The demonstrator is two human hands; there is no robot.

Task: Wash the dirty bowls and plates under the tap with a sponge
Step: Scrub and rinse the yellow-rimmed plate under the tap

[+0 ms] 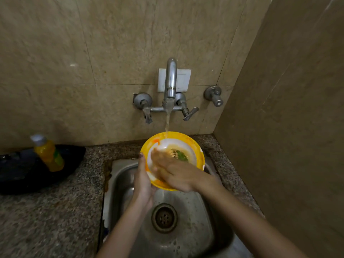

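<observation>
A yellow bowl (193,146) with a white inside is held tilted over the steel sink (186,211), under the running tap (170,86). Water falls onto its far rim. My left hand (142,185) grips the bowl's left edge, thumb over the rim. My right hand (175,174) lies inside the bowl with straight fingers rubbing the white surface; its fingertips are blurred. Food scraps, beige and green (179,155), sit in the bowl just beyond my fingers. No sponge shows.
A yellow dish-soap bottle (49,153) stands in a black tray (22,175) on the granite counter (55,216) at the left. Tiled walls close in behind and at the right. The sink drain (164,218) lies below the bowl.
</observation>
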